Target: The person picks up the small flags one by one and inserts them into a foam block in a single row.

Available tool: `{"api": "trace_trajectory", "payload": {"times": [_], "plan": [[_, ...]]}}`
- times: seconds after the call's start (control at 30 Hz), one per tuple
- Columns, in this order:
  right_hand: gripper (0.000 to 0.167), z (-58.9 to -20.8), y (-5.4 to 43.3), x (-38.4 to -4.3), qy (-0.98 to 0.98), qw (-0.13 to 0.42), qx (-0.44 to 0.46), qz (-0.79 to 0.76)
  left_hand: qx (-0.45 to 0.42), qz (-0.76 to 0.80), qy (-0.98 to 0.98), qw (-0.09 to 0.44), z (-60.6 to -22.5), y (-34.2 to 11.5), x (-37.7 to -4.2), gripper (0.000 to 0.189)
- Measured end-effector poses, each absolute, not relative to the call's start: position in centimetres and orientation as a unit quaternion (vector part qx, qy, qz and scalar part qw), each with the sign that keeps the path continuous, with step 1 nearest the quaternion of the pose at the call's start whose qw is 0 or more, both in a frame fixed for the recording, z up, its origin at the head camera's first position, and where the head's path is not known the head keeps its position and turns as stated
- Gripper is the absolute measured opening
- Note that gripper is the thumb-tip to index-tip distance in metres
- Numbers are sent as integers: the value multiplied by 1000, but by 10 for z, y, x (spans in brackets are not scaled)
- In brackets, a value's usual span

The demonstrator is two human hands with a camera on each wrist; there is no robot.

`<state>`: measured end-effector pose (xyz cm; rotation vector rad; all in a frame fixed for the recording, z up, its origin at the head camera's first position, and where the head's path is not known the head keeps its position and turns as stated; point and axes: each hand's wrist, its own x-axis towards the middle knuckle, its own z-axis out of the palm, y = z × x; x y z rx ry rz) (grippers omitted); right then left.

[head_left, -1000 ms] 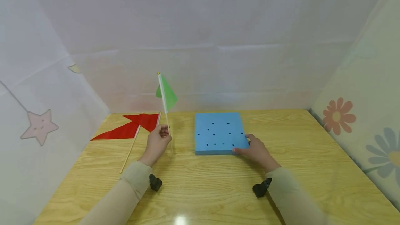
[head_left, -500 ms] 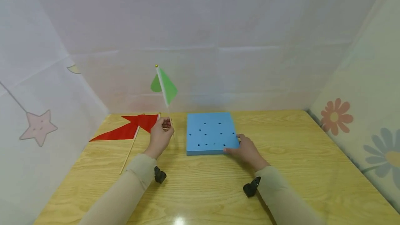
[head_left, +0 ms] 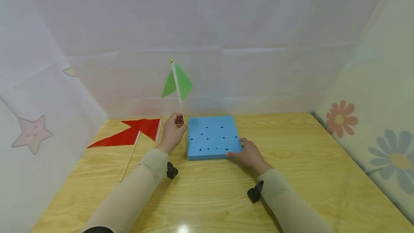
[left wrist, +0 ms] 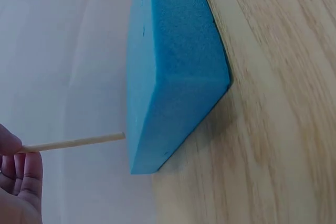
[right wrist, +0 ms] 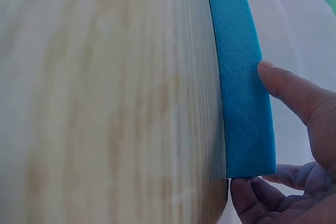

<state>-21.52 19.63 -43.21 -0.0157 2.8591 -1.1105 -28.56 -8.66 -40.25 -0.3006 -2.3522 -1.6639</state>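
My left hand [head_left: 173, 132] pinches the thin wooden stick of a green flag [head_left: 185, 83], holding it up, tilted slightly left. In the left wrist view the stick's [left wrist: 79, 142] bare lower end points at the top of a blue foam block [left wrist: 178, 93]; whether it touches cannot be told. Several small dark holes dot the block's [head_left: 214, 145] upper face. At its front right corner my right hand [head_left: 250, 154] holds the block, thumb [right wrist: 286, 85] on the front edge and fingers [right wrist: 252, 203] against the right side.
Two red pennant flags lie overlapping at the table's left: one flag [head_left: 119, 138] with its stick toward me, another flag [head_left: 152, 128] near my left hand. Pale cloth walls [head_left: 207, 74] stand behind and beside the wooden table [head_left: 291, 146].
My left hand has raised the green flag and carried it right, toward the block's left edge. The blue block has slid left, with my right hand moving along at its corner.
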Motion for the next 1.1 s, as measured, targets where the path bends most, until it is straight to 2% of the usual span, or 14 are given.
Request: {"api": "trace_trajectory", "payload": {"times": [0.37, 0.6, 1.1], "plan": [[96, -444, 196, -221, 935, 38, 4, -351, -105, -578, -795, 148, -415, -79, -294, 23], [105, -443, 200, -219, 932, 41, -1, -359, -113, -578, -794, 152, -418, -74, -295, 21], [102, -442, 200, -219, 930, 54, -1, -363, -105, -581, -793, 147, -418, -72, -292, 20]]}}
